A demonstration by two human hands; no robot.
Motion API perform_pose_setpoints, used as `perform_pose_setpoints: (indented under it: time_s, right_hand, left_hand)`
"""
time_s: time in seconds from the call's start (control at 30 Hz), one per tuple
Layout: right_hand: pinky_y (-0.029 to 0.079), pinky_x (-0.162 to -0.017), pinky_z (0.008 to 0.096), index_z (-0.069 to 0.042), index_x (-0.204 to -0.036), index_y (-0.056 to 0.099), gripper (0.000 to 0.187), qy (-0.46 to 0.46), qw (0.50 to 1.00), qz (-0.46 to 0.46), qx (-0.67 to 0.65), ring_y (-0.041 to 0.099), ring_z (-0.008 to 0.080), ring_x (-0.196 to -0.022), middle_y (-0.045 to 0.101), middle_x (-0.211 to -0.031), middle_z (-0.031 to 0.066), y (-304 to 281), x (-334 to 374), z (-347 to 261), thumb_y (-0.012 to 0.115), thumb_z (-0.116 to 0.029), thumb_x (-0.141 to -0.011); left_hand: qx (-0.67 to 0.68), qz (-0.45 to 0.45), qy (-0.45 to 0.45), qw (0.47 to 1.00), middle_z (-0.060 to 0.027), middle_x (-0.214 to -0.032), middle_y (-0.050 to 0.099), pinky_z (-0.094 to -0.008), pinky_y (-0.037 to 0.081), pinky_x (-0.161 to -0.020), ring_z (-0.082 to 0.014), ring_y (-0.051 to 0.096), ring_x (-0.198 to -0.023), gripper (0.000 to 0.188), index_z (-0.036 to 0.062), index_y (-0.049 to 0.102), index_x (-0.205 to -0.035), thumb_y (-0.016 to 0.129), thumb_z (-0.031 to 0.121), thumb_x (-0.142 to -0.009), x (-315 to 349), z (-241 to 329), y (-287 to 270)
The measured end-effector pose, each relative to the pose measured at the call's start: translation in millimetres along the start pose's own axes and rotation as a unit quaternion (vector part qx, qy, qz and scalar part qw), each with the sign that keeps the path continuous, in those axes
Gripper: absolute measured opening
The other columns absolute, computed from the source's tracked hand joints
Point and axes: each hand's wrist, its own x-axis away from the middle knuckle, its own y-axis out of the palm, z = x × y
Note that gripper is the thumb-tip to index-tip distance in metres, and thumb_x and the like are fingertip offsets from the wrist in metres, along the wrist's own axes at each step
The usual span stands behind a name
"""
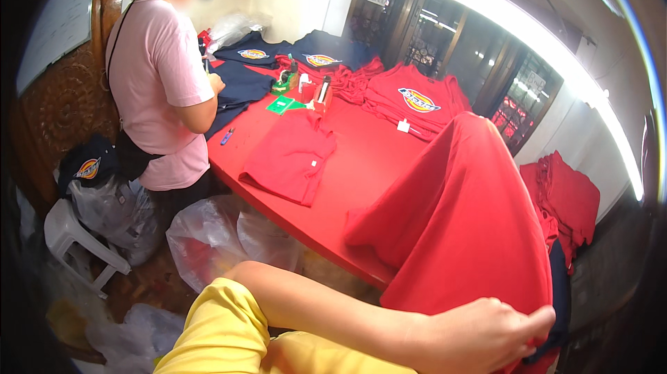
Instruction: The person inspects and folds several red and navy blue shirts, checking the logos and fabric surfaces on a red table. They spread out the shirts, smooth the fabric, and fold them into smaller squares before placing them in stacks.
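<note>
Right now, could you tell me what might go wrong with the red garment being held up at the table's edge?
1. The left hand grips the red garment by one edge only; it could slip off the red table.
2. Its lower end drapes over the table edge near the plastic bags and might snag.

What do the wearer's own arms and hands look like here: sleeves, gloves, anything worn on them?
Only one arm shows clearly: a bare forearm coming out of a short yellow sleeve. Its hand is bare, with no glove, ring or watch visible. The other hand cannot be made out.
</note>
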Motion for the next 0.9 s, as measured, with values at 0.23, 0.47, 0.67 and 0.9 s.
perform_pose_setpoints:
  time_s: [0.23,0.47,0.67,0.9]
  right_hand:
    - [0.045,-0.070,0.0375,-0.007,-0.095,0.056,0.011,-0.030,0.997,-0.075,-0.016,0.056,0.0183,-0.079,0.060,-0.087,0.0063,57.1,-39.2,16.4,0.050,-0.016,-0.093]
    - [0.045,-0.074,0.0409,-0.007,-0.093,0.056,0.012,0.021,0.958,-0.209,0.196,0.055,0.0202,-0.082,0.061,-0.088,0.0074,116.4,-24.5,124.2,0.049,-0.017,-0.092]
    - [0.025,-0.099,0.0737,-0.010,-0.119,0.051,0.029,0.129,0.789,-0.307,0.517,0.056,0.0363,-0.115,0.060,-0.120,0.0165,155.8,131.1,351.3,0.044,-0.027,-0.097]
    - [0.037,-0.094,0.0617,-0.010,-0.106,0.061,0.021,-0.011,0.763,-0.306,0.569,0.058,0.0378,-0.100,0.060,-0.110,0.0163,127.9,193.2,444.4,0.055,-0.022,-0.090]
  left_hand:
    - [0.039,0.061,0.001,0.997,-0.0145,-0.076,0.056,-0.0363,0.048,-0.055,-0.0266,0.060,-0.062,0.022,0.0024,0.041,-0.101,0.061,0.006,-0.091,-30.0,-33.9,-42.0]
    - [0.070,0.254,-0.110,0.958,-0.0021,-0.094,0.056,-0.0231,0.048,-0.065,-0.0064,0.056,-0.080,0.022,0.0019,0.051,-0.105,0.065,-0.002,-0.089,80.8,-47.0,-106.9]
    - [0.003,0.475,-0.533,0.701,-0.0056,-0.093,0.068,-0.0229,0.048,-0.074,-0.0082,0.061,-0.085,0.020,-0.0015,0.058,-0.103,0.066,0.011,-0.090,315.3,-113.9,-122.7]
    - [-0.034,0.523,-0.582,0.622,-0.0037,-0.090,0.069,-0.0254,0.049,-0.075,-0.0081,0.061,-0.081,0.014,0.0017,0.062,-0.102,0.064,0.011,-0.092,377.2,-139.6,-125.8]
